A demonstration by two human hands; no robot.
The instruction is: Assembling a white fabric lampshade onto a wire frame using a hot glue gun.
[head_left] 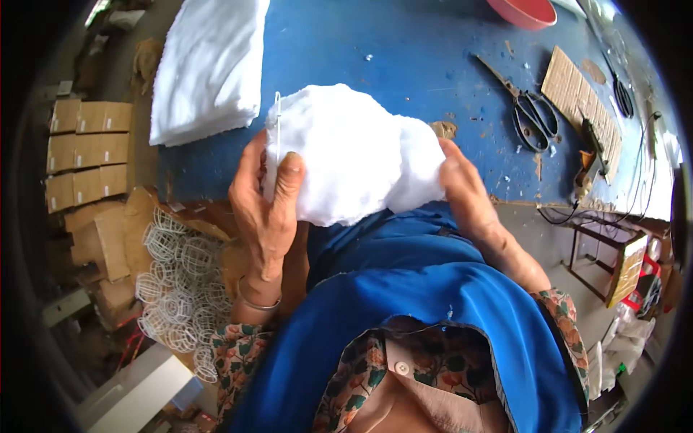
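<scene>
Blue worktable (404, 58) bears scissors (530, 108); both hands' fingers (285, 180) grip white wadding (354, 151).

Worn blue bench (404, 50) lit by daylight; cardboard boxes (86, 155) and white wire cages (177, 289) stacked on the floor.

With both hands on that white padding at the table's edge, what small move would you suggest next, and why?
Probably press the wad of white padding tighter. The left hand pinches one end beside a thin white stick, the right hand cups the other end, and the middle bulges loosely between them.
</scene>
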